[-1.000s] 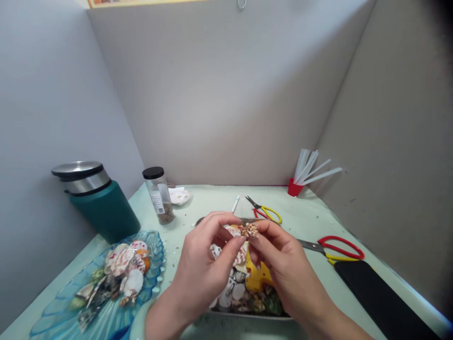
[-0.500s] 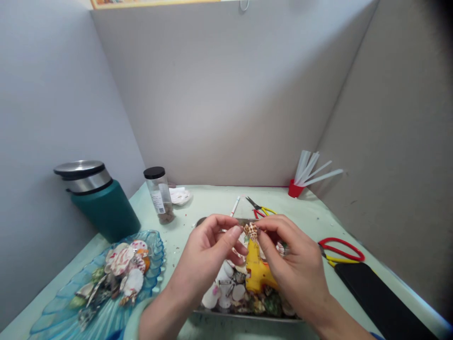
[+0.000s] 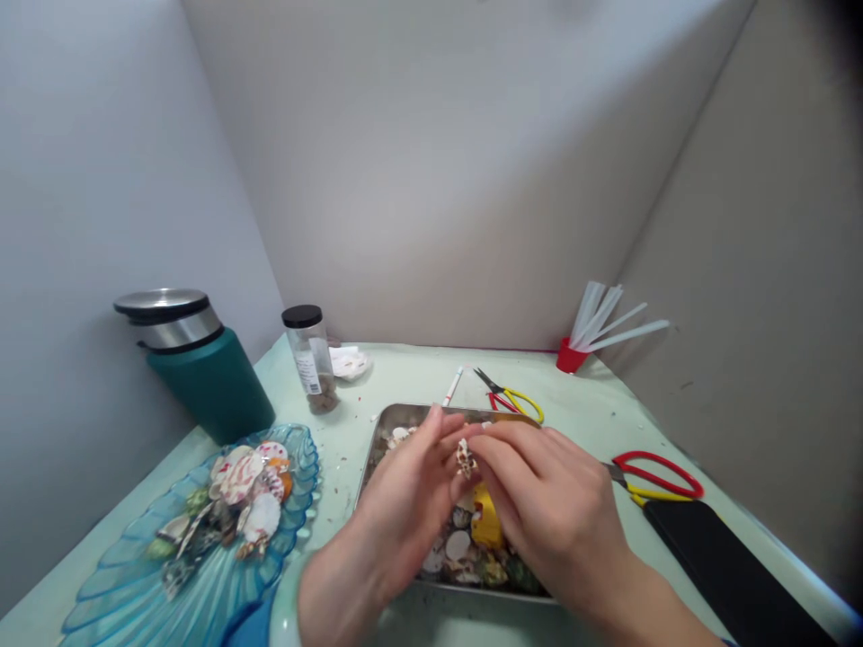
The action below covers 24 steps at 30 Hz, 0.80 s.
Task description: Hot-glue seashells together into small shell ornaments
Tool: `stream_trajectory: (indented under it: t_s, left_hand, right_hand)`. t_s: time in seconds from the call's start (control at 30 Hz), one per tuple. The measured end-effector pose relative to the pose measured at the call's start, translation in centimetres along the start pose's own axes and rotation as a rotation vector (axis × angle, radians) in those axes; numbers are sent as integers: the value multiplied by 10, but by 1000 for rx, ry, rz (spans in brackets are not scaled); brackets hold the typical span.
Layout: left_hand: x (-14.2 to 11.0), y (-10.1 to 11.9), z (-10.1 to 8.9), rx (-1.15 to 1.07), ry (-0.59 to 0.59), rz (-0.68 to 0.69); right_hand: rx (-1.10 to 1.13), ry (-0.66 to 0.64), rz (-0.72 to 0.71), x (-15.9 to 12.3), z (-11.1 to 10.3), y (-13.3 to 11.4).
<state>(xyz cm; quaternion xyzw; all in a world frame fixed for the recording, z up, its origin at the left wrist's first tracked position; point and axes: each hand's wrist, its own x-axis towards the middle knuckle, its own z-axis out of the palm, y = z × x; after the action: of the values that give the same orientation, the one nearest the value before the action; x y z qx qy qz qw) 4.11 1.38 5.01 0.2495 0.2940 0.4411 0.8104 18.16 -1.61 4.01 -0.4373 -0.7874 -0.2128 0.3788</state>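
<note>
Over a metal tray (image 3: 387,427) of shells, my right hand (image 3: 559,494) pinches a small brown-and-white spotted seashell (image 3: 465,458) between thumb and fingers. My left hand (image 3: 411,499) is open, palm turned toward the shell, its fingers stretched out behind it; whether they touch the shell I cannot tell. Below my right hand, a yellow glue gun (image 3: 489,517) lies on the shells in the tray, mostly covered by the hand. White, grey and dark green shells show around it.
On the left, a blue scalloped dish (image 3: 121,575) holds painted shells; behind it stand a teal bottle (image 3: 209,386) and a black-lidded jar (image 3: 311,359). Scissors (image 3: 516,400) and a marker (image 3: 453,386) lie behind the tray. To the right are glue sticks (image 3: 597,314), red-handled scissors (image 3: 657,472) and a black phone (image 3: 732,566).
My left hand has opened out from beside the shell, turning its palm toward it. My right hand keeps the shell, now slightly lower and turned. The view has tilted down a little.
</note>
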Motion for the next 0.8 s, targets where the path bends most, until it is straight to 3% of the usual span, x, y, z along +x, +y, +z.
stream_trajectory:
  t_s: [0.17, 0.43, 0.67, 0.8]
  left_hand:
    - [2, -6, -1, -138, 40, -68]
    - [0, -6, 3, -159, 65, -99]
    - [-8, -9, 10, -112, 152, -91]
    - [-5, -14, 6, -112, 146, -70]
  right_hand:
    - [11, -85, -60, -3, 5, -9]
    - [20, -162, -120, -5, 9, -14]
    - [-22, -111, -231, -2, 9, -20]
    - [-37, -91, -212, 0, 8, -23]
